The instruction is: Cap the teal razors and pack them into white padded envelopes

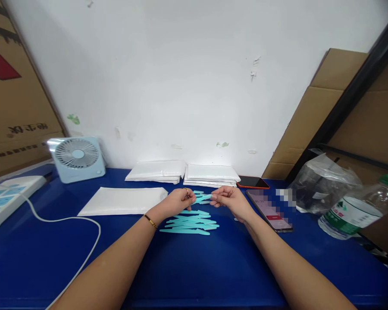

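Several slim teal eyebrow razors (190, 222) lie loosely fanned on the blue table, just below my hands. My left hand (180, 199) is closed, its thumb and fingertips pinching the left end of a few similar teal razors (201, 198). At their right end, my right hand (228, 199) also grips them between thumb and fingers. The held razors overlap one another, and fingers partly cover both ends. Left of my left hand a flat white packet (123, 201) lies on the table.
Two stacks of white packets (157, 171) rest against the wall. A small blue fan (78, 158), a white power strip (6, 200) and its cable are left. Rightward are a red-edged phone (252, 182), a lit phone (268, 212), a plastic bag (323, 185) and a bottle (355, 211).
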`<act>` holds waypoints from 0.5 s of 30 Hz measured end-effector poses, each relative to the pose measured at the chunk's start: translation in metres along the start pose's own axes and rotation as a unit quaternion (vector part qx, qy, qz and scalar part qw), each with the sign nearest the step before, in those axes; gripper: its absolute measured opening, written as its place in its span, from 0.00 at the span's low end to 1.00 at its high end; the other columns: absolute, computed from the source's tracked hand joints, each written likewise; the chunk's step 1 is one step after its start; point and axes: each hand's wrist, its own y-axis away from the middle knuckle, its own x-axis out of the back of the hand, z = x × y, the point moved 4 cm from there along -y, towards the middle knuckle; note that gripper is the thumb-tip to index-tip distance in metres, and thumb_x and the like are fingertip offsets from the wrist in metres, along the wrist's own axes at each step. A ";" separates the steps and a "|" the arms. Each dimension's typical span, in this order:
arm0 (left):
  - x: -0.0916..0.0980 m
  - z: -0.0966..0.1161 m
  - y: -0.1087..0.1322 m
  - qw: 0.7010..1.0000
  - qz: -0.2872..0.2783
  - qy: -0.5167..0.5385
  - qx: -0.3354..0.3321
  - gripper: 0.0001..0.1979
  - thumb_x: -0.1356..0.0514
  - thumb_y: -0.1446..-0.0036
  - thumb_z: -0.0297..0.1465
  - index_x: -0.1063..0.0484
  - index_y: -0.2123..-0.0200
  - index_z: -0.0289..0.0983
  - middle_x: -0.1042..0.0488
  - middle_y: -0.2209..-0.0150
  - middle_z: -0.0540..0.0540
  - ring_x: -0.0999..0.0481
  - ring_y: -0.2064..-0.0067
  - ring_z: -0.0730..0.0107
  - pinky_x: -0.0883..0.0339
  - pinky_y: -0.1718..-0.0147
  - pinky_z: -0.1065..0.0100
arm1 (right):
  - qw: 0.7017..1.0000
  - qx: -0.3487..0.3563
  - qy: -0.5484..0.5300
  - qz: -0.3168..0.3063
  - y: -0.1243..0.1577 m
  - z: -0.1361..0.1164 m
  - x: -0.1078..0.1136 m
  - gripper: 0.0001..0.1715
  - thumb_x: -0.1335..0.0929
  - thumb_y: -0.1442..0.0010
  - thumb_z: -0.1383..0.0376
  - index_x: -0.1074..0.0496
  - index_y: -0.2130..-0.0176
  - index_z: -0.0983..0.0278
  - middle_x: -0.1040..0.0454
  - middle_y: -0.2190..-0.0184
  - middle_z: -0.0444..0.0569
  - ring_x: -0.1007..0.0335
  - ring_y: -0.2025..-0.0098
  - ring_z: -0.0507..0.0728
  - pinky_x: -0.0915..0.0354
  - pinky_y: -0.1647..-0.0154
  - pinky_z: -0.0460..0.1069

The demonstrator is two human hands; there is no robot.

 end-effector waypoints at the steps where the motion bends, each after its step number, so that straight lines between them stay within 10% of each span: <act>1: 0.000 -0.002 -0.001 1.000 0.005 -0.007 -0.005 0.18 0.50 0.45 0.46 0.34 0.66 0.36 0.29 0.74 0.50 0.28 0.70 0.70 0.40 0.75 0.73 | 1.000 -0.003 0.020 -0.010 0.000 -0.001 0.000 0.19 0.27 0.55 0.57 0.29 0.66 0.66 0.24 0.75 0.49 0.26 0.70 0.55 0.32 0.70 0.48; 8: 0.012 -0.010 -0.004 0.978 0.090 -0.184 -0.038 0.11 0.47 0.47 0.37 0.29 0.67 0.38 0.28 0.67 0.47 0.30 0.66 0.68 0.40 0.69 0.71 | 0.927 -0.018 0.372 -0.038 0.010 -0.021 0.053 0.12 0.30 0.54 0.58 0.25 0.69 0.63 0.27 0.79 0.45 0.32 0.76 0.53 0.40 0.77 0.45; 15: 0.006 0.002 0.008 0.976 -0.011 -0.216 -0.032 0.10 0.41 0.53 0.39 0.27 0.71 0.40 0.28 0.69 0.48 0.31 0.68 0.69 0.42 0.73 0.72 | 0.858 -0.102 0.469 -0.186 0.021 -0.008 0.064 0.07 0.27 0.62 0.66 0.26 0.76 0.62 0.29 0.80 0.43 0.34 0.77 0.52 0.43 0.79 0.44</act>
